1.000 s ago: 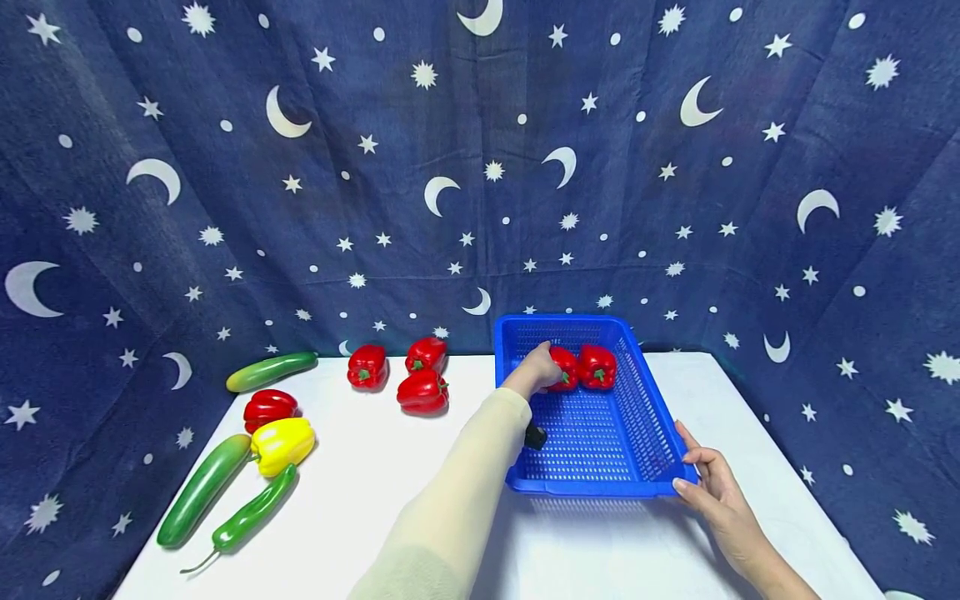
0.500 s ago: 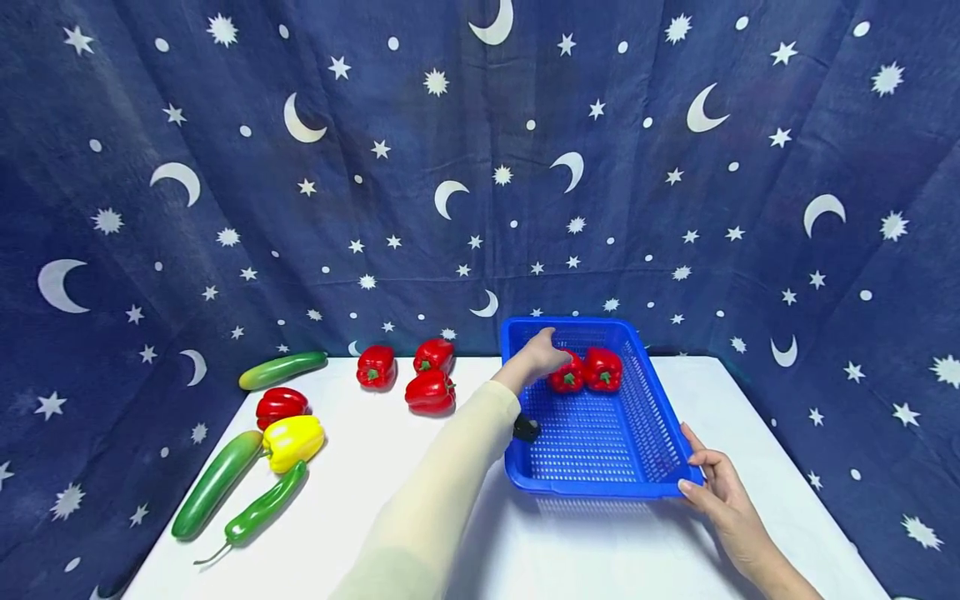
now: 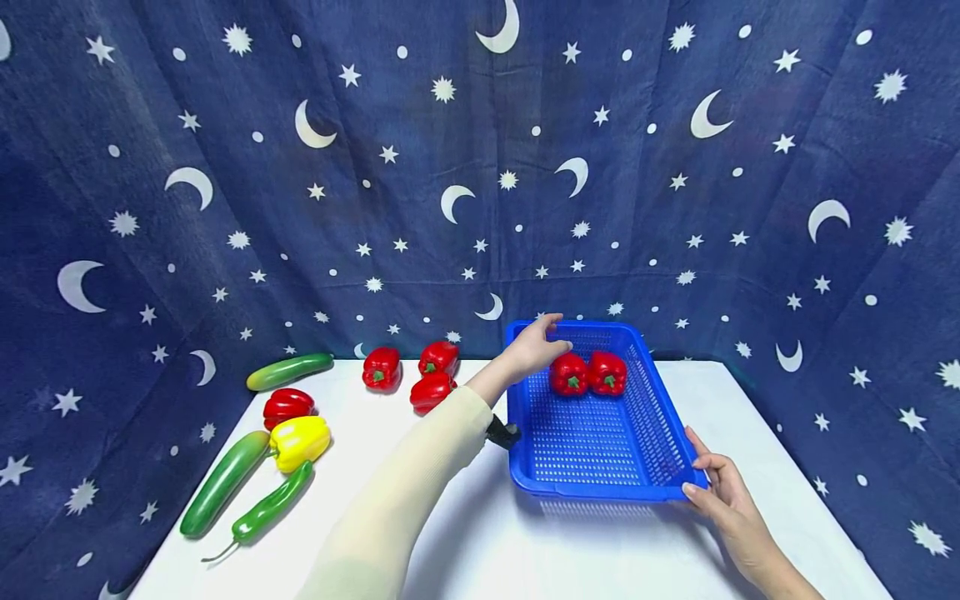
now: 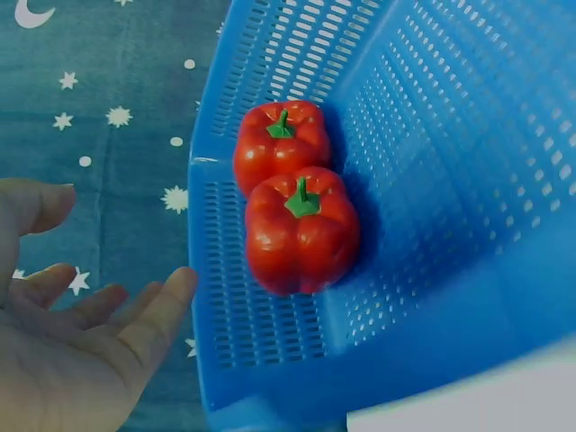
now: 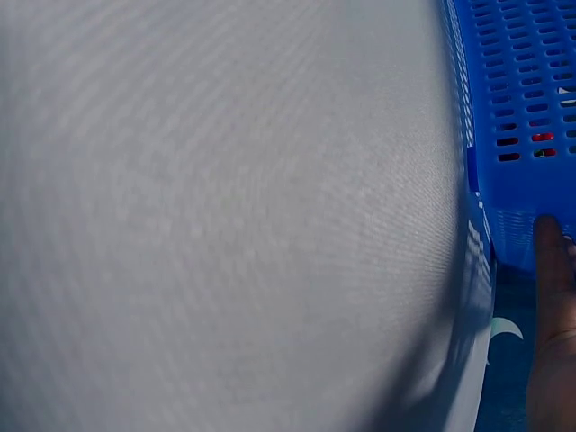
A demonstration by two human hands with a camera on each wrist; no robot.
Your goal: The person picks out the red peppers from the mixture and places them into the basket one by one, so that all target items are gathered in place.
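Note:
Two red bell peppers, one at the left (image 3: 568, 377) and one at the right (image 3: 607, 374), sit side by side at the far end of a blue plastic basket (image 3: 600, 493). My left hand (image 3: 536, 344) is over the basket's far left rim, fingers spread and holding nothing. In the left wrist view the same hand (image 4: 81, 351) shows thumb and fingers apart, beside the basket wall (image 4: 202, 270). My right hand (image 3: 733, 512) grips the near right corner of the basket, thumb at the front rim and fingers along the side.
Left of the basket lie three red bell peppers (image 3: 382, 369). Farther left are another red pepper (image 3: 288, 407), a yellow bell pepper (image 3: 302, 442), a green chili pepper (image 3: 272, 507) and two cucumbers (image 3: 223, 485). A starry blue cloth (image 3: 420, 167) hangs behind the white table (image 3: 360, 500).
My left hand has let go of the left red pepper in the basket and drawn back up and left to the rim. My right hand keeps its grip on the corner.

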